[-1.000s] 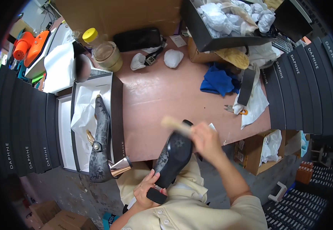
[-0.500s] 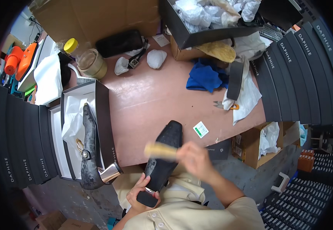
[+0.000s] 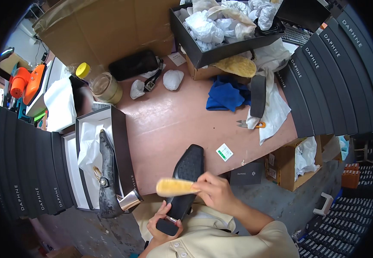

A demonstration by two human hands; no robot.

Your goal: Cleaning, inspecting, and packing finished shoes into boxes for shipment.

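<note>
A black high-heeled shoe (image 3: pixel 190 165) is tilted sole-up over the table's near edge. Its heel end is in the grip of my left hand (image 3: pixel 159 225), with the fingers curled around it near my lap. My right hand (image 3: pixel 216 192) is closed on the end of a pale yellow, wooden-looking brush (image 3: pixel 175 187), which crosses above the middle of the sole. Whether the brush touches the shoe I cannot tell. To the left, a matching dark shoe (image 3: pixel 108 172) with a round buckle and shiny metallic heel lies over an open shoebox (image 3: pixel 125 150).
Black shoeboxes are stacked at left (image 3: pixel 27 163) and right (image 3: pixel 324 81). On the pink table (image 3: pixel 169 120) lie a small white-green label (image 3: pixel 224 152), orange-handled snips (image 3: pixel 255 124), a blue cloth (image 3: pixel 227 94) and a paper wad (image 3: pixel 173 80). A box of crumpled paper (image 3: pixel 203 58) stands behind.
The brush has gone from blurred to clearer and shifted slightly left and down over the sole. My left hand keeps its grip on the shoe. The whole view has shifted a little.
</note>
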